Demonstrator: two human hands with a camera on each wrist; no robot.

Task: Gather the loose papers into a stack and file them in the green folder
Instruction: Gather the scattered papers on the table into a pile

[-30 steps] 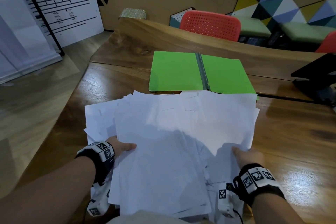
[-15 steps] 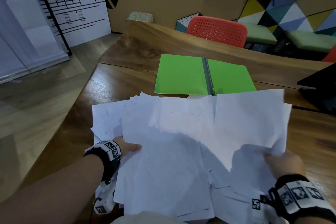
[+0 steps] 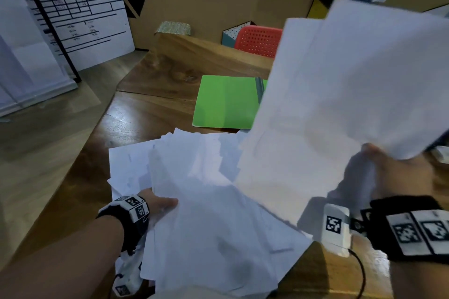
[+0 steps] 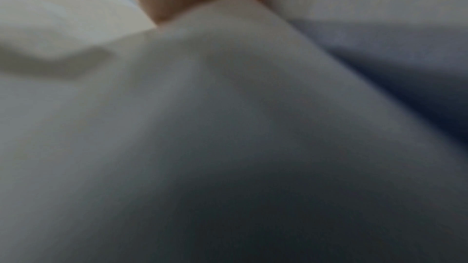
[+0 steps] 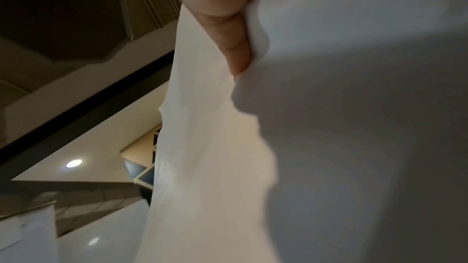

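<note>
A person's two forearms reach over a wooden table [image 3: 155, 109], seen from above through a head-worn camera; both wrists wear black bands with square black-and-white markers; a loose pile of white papers [image 3: 206, 213] lies spread and overlapping on the table in front of the person, some sheets hanging past the near edge; the left hand [image 3: 158, 204] rests at the pile's left side, its thumb lying on top of a sheet while the other fingers are hidden beneath the paper, so it appears to be gripping the edge of the pile; the left wrist view is blurred and shows only paper close up with a bit of skin at the top; the right hand [image 3: 398, 170] is raised off the table and pinches the lower corner of a few lifted sheets [image 3: 352, 94], thumb in front and fingers curled behind; the right wrist view shows a finger [image 5: 228, 33] pressed against the crumpled paper edge; these sheets tilt upward and hide the right half of the green folder [image 3: 226, 102], which lies open and flat on the table just beyond the pile; a red chair [image 3: 257, 41] stands behind the table; a white board with a printed grid [image 3: 70, 7] leans at the left.
</note>
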